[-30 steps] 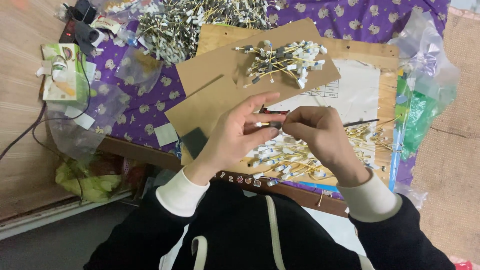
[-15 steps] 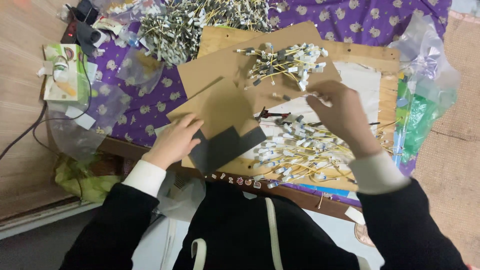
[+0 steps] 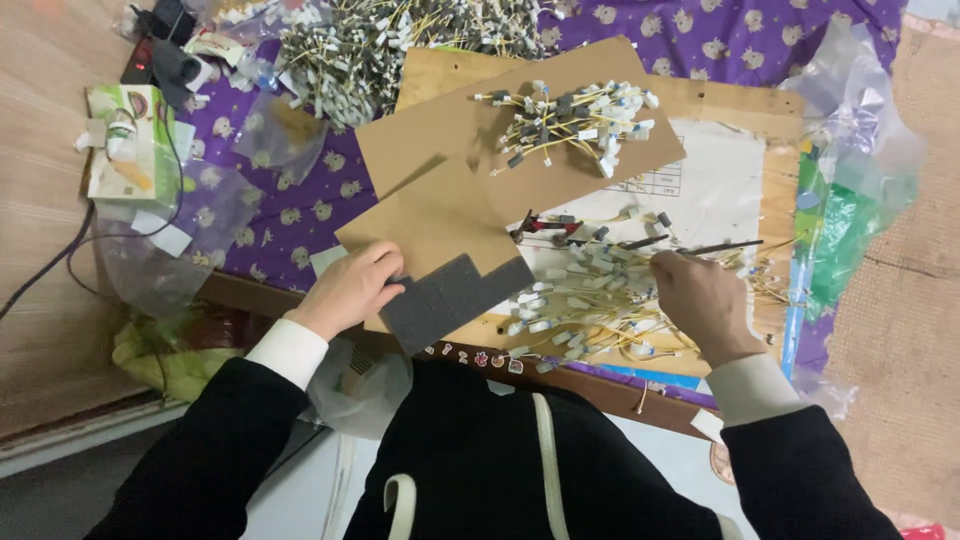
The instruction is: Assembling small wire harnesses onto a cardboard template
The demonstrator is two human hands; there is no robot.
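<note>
Your right hand (image 3: 705, 305) rests on the near pile of small wire pieces (image 3: 590, 305), thin yellow leads with white and grey tags, spread over the wooden board (image 3: 770, 120) in front of you; the fingers are curled down into the pile's right side, and a thin dark rod (image 3: 715, 247) pokes out past the knuckles, though you cannot tell from this angle whether the fingertips are pinching it or a wire, since the back of the hand hides them. Your left hand (image 3: 350, 290) lies at the board's near left edge, fingers bent and pressed against the left end of a dark grey foam block (image 3: 450, 300), which sits partly under a brown cardboard sheet (image 3: 440, 215). Just beyond the pile lies a small red and black tool (image 3: 545, 225) on a white paper sheet (image 3: 710, 190). A second, larger cardboard sheet (image 3: 480, 125) overlaps the first and carries a smaller bundle of wire pieces (image 3: 570, 120), well apart from your hands. Farther back, a big heap of wires (image 3: 390, 40) lies on the purple patterned cloth (image 3: 300, 210). At the far left stands a green and white box (image 3: 125, 155) with clear plastic bags (image 3: 160, 260) near it, and crumpled plastic wrap (image 3: 850, 130) lies beside the board's right edge.
</note>
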